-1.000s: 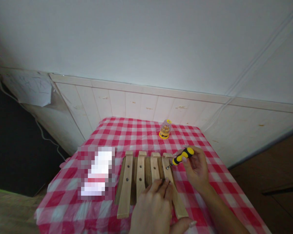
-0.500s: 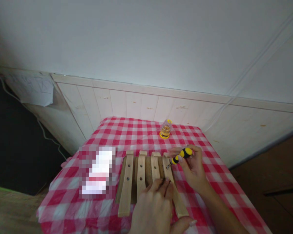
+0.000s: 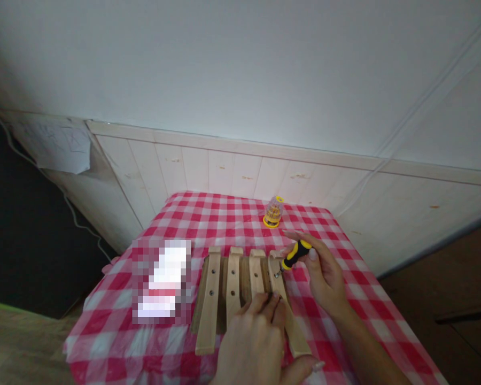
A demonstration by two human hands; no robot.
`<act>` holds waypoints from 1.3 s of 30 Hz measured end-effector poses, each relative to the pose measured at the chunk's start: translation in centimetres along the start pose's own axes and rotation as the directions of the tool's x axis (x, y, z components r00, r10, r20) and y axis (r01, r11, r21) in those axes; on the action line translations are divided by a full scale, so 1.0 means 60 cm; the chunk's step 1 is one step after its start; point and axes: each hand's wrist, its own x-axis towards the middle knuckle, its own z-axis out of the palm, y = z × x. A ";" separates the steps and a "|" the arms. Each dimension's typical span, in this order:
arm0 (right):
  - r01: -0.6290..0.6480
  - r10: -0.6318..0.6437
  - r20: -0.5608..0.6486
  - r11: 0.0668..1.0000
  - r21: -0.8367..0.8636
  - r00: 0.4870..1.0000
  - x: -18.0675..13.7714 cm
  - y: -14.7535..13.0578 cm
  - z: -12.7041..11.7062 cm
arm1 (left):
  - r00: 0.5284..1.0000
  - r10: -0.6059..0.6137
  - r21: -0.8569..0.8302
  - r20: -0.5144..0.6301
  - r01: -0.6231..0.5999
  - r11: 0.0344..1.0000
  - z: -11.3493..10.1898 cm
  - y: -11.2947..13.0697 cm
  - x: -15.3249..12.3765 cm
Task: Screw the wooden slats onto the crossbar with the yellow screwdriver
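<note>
A slatted wooden piece [image 3: 224,294] with several pale slats lies on a table covered by a red and white checked cloth [image 3: 208,219]. My left hand [image 3: 256,337] rests flat on the slats near their front ends, fingers stretched out, pressing them down. My right hand [image 3: 324,272] grips a small black and yellow screwdriver [image 3: 294,253] between thumb and fingers. The screwdriver's tip sits at a screw hole on the rightmost slat [image 3: 282,299].
A small clear and yellow bit holder [image 3: 273,212] stands near the table's far edge. A blurred-out white object [image 3: 162,283] lies left of the slats. White wall panelling runs behind the table, and a dark floor area lies to the left.
My right hand has turned on the screwdriver handle, fingers shifting from over it to behind it. The tip stays at the same hole. The left hand holds still.
</note>
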 end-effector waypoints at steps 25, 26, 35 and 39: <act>-0.274 0.251 0.113 0.823 0.498 0.961 0.019 -0.021 0.021 | 0.999 -0.032 0.001 0.031 0.032 0.999 0.000 0.003 0.000; -0.252 0.220 0.123 0.847 0.467 0.968 0.016 -0.015 0.019 | 0.999 -0.032 -0.004 0.036 0.032 0.999 -0.001 0.003 0.000; -0.186 0.185 0.050 0.855 0.484 0.981 0.013 -0.015 0.031 | 0.999 -0.017 -0.010 0.049 0.018 1.000 -0.006 0.003 -0.001; -0.314 0.324 0.082 0.774 0.550 0.942 0.019 -0.024 0.034 | 0.997 -0.030 0.000 0.068 0.030 1.000 -0.007 0.005 0.000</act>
